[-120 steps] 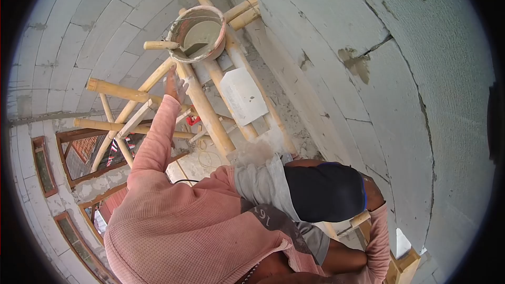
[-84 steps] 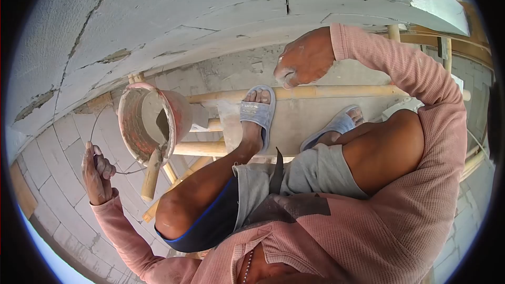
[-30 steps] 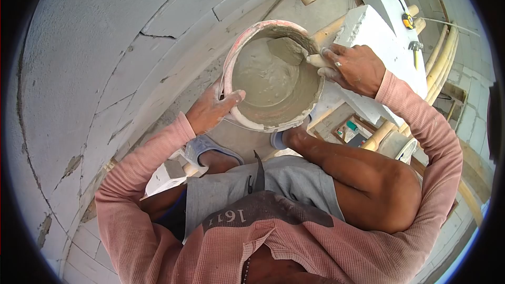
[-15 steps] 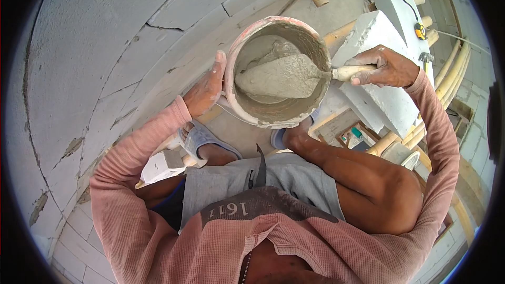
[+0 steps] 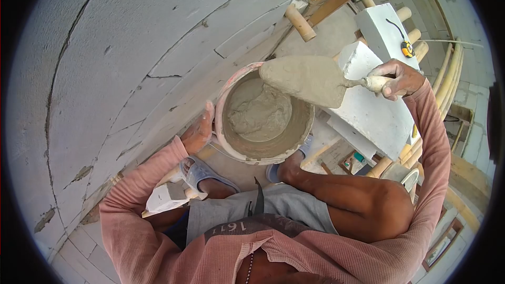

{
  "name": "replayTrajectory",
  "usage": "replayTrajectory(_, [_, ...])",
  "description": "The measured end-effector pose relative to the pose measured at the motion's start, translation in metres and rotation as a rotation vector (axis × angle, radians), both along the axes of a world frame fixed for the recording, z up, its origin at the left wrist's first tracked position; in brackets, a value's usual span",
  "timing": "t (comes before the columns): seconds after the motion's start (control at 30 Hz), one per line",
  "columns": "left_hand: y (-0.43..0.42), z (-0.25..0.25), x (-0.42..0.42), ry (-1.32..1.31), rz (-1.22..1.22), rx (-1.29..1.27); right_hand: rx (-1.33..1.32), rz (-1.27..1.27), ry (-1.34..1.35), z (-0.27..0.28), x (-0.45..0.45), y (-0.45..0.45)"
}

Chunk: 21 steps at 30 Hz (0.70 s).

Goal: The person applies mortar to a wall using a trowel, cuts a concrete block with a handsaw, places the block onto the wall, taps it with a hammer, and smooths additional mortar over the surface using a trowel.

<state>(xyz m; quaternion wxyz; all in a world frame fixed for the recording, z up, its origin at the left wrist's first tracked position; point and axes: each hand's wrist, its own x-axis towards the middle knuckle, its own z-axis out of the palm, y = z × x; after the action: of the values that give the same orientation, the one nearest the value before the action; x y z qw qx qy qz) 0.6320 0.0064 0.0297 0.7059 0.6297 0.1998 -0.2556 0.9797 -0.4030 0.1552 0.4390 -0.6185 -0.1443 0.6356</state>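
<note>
My right hand (image 5: pixel 395 80) is closed round the handle of a trowel (image 5: pixel 310 81). Its blade carries a layer of grey mortar and hangs over the upper right rim of a bucket (image 5: pixel 225 131). Inside the bucket lies more wet mortar (image 5: pixel 260 113), and the inner wall is smeared with it. My left hand (image 5: pixel 199 130) rests against the bucket's left side, palm toward it and fingers stretched along the rim. The bucket stands between my legs and the block wall.
A grey block wall (image 5: pixel 121 73) rises close on the left. White blocks (image 5: pixel 376 118) lie to the right, with a tape measure (image 5: pixel 407 49) on one. Wooden poles (image 5: pixel 450 79) run behind them. A short round pole (image 5: pixel 301 23) juts out near the wall. A small block (image 5: pixel 167 198) lies by my left foot.
The trowel has come up out of the bucket with mortar on its blade, moving toward the wall and slightly right. My left hand stays at the bucket's side. The view has shifted.
</note>
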Motion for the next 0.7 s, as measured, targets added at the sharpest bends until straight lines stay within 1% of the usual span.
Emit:
replayTrajectory(0.03, [0.002,-0.006,0.0,-0.056,-0.047,0.063,0.035,-0.044,-0.079,0.01,0.012,0.001])
replayTrajectory(0.1, [0.002,-0.008,-0.003,-0.071,-0.084,0.101,0.151,-0.044,-0.277,0.025,0.047,0.007])
replayTrajectory(0.13, [-0.001,0.001,-0.001,-0.032,-0.075,0.076,0.173,-0.022,-0.461,0.033,0.065,0.013])
replayTrajectory(0.2, [-0.006,0.009,0.0,-0.056,-0.074,0.074,0.201,0.008,-0.838,0.044,0.101,0.027])
replayTrajectory(0.27, [-0.007,0.008,0.002,-0.19,-0.089,0.121,0.103,0.051,-1.179,0.061,0.105,0.058])
replayTrajectory(0.37, [-0.005,0.009,-0.004,-0.124,-0.106,0.142,-0.185,0.256,-1.263,0.079,0.122,0.081])
replayTrajectory(0.47, [-0.01,0.02,-0.003,-0.169,-0.142,0.194,0.161,0.075,-1.068,0.069,0.085,0.114])
replayTrajectory(0.5, [-0.01,0.022,-0.003,-0.136,-0.14,0.169,0.272,0.021,-0.996,0.064,0.071,0.127])
replayTrajectory(0.53, [-0.011,0.024,-0.003,-0.101,-0.14,0.14,0.322,-0.003,-0.961,0.059,0.065,0.136])
replayTrajectory(0.6, [-0.014,0.028,-0.001,-0.068,-0.149,0.112,0.354,0.0,-0.975,0.043,0.055,0.145])
replayTrajectory(0.7, [-0.017,0.035,0.006,-0.083,-0.149,0.126,0.36,0.025,-1.098,0.024,0.046,0.151])
